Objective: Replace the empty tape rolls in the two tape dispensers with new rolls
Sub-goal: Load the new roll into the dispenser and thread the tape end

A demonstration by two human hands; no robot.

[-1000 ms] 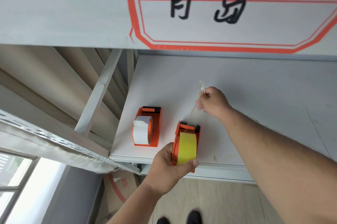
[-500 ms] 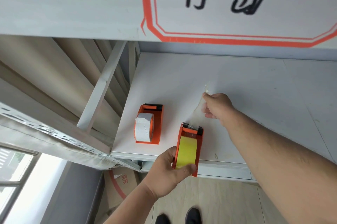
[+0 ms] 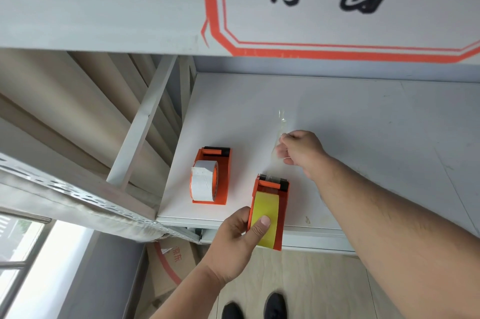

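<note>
Your left hand (image 3: 235,243) grips the near end of the orange dispenser (image 3: 281,212) at the front edge of the white surface (image 3: 363,137), thumb pressed flat on the yellow roll (image 3: 266,214) inside it and fingers curled round the left side wall. The near end of that dispenser sticks out past the surface's edge. Your right hand (image 3: 301,151) is farther in, beyond the dispenser's black cutter end, fingers closed in a pinch on a strip of clear tape (image 3: 281,124) that runs from the cutter up past your knuckles (it is almost see-through, so its edges are hard to follow).

The second dispenser (image 3: 220,178) sits just to the left of the one you hold, apart from both hands, flat on the surface. It is the same orange body with a black front bar, and carries a white roll (image 3: 202,183) with an orange core, standing on edge.
</note>
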